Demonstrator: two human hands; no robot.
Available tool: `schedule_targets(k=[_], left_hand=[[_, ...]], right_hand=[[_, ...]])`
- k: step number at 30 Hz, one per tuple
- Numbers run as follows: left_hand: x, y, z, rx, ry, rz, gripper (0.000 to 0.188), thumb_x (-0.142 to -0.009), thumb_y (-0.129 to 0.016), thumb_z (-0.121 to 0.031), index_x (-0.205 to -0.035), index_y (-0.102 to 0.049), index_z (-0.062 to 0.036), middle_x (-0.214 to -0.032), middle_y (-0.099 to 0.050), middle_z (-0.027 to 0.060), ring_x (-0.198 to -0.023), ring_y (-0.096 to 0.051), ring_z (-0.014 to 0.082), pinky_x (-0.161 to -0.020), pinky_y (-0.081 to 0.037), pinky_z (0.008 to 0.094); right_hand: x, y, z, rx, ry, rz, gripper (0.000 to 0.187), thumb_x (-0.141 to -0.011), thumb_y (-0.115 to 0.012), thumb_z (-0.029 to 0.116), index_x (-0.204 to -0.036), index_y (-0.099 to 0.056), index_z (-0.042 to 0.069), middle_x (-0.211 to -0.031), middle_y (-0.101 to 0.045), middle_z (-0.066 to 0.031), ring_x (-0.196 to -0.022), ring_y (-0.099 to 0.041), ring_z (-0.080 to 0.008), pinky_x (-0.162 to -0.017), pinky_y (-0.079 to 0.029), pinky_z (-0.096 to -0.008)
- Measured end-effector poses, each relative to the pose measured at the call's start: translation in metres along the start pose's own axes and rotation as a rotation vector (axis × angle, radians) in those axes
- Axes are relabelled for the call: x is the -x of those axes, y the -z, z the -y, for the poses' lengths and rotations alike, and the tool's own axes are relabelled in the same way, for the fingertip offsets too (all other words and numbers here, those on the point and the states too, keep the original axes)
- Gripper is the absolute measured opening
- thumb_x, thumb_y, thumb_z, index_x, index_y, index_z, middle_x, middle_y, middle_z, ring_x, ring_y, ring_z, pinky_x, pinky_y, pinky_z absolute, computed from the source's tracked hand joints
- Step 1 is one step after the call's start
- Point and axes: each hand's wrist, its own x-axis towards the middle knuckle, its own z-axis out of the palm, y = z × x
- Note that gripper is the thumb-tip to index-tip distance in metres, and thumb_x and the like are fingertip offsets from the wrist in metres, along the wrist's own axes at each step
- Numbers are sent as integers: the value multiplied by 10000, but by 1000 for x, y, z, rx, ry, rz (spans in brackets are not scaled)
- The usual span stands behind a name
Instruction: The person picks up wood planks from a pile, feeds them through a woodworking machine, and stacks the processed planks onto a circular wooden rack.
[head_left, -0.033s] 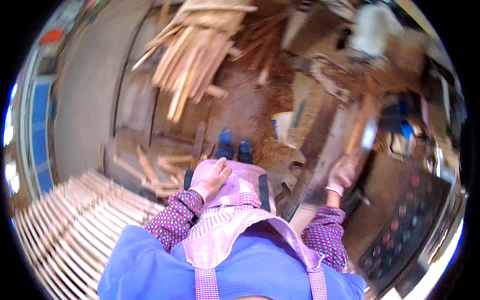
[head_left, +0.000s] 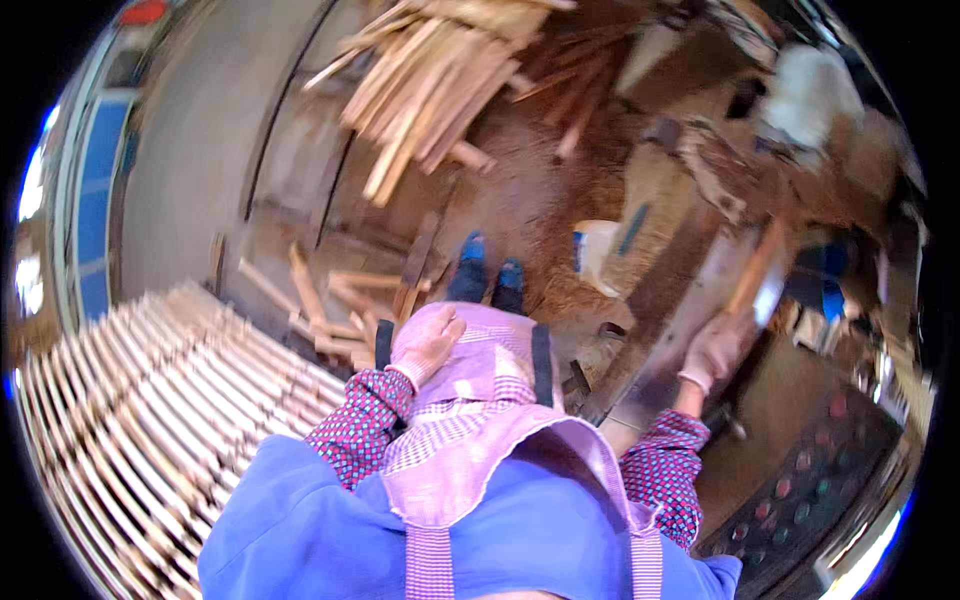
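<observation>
My left hand (head_left: 432, 343) rests on my lap over the pink checked apron (head_left: 470, 345), its fingers curled in and nothing showing in them. Out to the right, my right hand (head_left: 715, 350), in a pale work glove, is closed at the near end of a wooden strip (head_left: 760, 265). The strip lies along a long machine bed (head_left: 655, 345), pointing away from me. Motion blur and the glove hide where exactly the fingers meet the wood. A bright, pale patch runs along the strip's right side.
Slatted wooden strips (head_left: 170, 400) are stacked at my left. Loose offcuts (head_left: 335, 300) lie beyond them. A pile of wooden strips (head_left: 435, 95) stands ahead. A white tub (head_left: 597, 255) sits on the sawdust-covered floor. At far right is a dark panel with round coloured spots (head_left: 800, 480).
The view has shifted, so the surroundings sit farther right in the picture. My left hand stays on my lap, and my right hand stays at the wooden strip.
</observation>
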Motion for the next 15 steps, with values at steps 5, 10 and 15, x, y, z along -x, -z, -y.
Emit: schedule_targets(k=[5,10,15], left_hand=[[91,-26,28,393,255,-67,603,-960,-496,-404,-1409,-436,-7,-1400,-499,245,-1335,-451,343,-1102,-344,387],[128,-77,71,563,339,-299,655,-934,-518,-434,-1422,-420,-8,-1411,-498,223,-1349,-435,337,-1109,-339,374],[172,-87,118,708,338,-464,604,-949,-514,-409,-1396,-464,-6,-1406,-521,181,-1331,-461,312,-1106,-346,363]], right_hand=[[-90,104,47,-299,-34,46,518,-1016,-426,352,-1432,-433,43,-1442,-443,-251,-1321,-417,-411,-1102,-337,-470],[-83,157,139,-837,441,-37,445,-1006,-504,180,-1390,-466,-42,-1423,-485,-226,-1335,-441,-352,-1135,-323,-410],[-19,158,261,-1138,988,198,434,-977,-555,76,-1403,-492,20,-1434,-506,-153,-1304,-503,-274,-1102,-378,-347]])
